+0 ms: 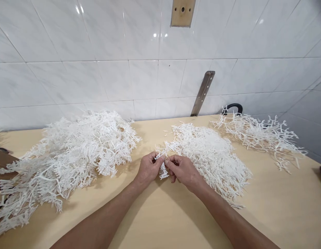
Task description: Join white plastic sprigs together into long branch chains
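Between my two hands is a small white branching plastic sprig (163, 171), its fine twigs hanging below the fingers. My left hand (149, 167) pinches it from the left with thumb and forefinger. From the right, my right hand (183, 170) closes thumb and fingertips on the same piece, almost touching the left. Just beyond and to the right lies a heap of short, thin white pieces (209, 152). A much larger pile of white branched sprigs (79, 148) spreads over the left side of the table.
At the far right, bare curved white stems (259, 135) lie in a loose tangle, with a black curved handle (234, 106) behind. A metal strip (203, 93) leans on the tiled wall (110, 79). Brown cardboard (4, 164) shows at the left edge of the wooden table (160, 221).
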The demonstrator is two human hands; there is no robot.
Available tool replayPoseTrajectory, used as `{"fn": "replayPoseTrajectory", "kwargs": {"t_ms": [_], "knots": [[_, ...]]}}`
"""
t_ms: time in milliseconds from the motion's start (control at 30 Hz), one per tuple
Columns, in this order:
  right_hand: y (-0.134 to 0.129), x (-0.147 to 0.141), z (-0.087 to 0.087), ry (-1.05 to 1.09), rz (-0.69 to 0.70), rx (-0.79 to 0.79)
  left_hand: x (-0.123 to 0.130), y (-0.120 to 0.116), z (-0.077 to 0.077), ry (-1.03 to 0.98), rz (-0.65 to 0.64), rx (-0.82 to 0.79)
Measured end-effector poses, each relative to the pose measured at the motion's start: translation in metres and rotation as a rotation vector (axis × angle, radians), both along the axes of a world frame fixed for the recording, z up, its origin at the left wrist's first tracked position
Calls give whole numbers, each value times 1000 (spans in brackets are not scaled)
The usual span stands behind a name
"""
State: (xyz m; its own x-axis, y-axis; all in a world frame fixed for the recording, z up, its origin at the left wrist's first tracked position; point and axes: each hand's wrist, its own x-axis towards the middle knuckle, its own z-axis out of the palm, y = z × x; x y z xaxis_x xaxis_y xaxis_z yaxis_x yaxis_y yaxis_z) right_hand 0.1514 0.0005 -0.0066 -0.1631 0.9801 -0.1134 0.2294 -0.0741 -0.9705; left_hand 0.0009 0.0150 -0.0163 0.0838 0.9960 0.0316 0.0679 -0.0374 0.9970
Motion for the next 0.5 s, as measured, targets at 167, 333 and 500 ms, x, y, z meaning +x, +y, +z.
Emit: {"fn": "replayPoseTrajectory", "kwargs": {"t_ms": [167,333,500], "knots": [[-2,-1,-2,-181,-37,99,1,-2,-1,69,10,54],[-2,-4,-1,-299,-58,136,3,-4,-3,156,32,110],[2,-5,-5,-172,-23,51,4,-8,-4,175,42,161]]}}
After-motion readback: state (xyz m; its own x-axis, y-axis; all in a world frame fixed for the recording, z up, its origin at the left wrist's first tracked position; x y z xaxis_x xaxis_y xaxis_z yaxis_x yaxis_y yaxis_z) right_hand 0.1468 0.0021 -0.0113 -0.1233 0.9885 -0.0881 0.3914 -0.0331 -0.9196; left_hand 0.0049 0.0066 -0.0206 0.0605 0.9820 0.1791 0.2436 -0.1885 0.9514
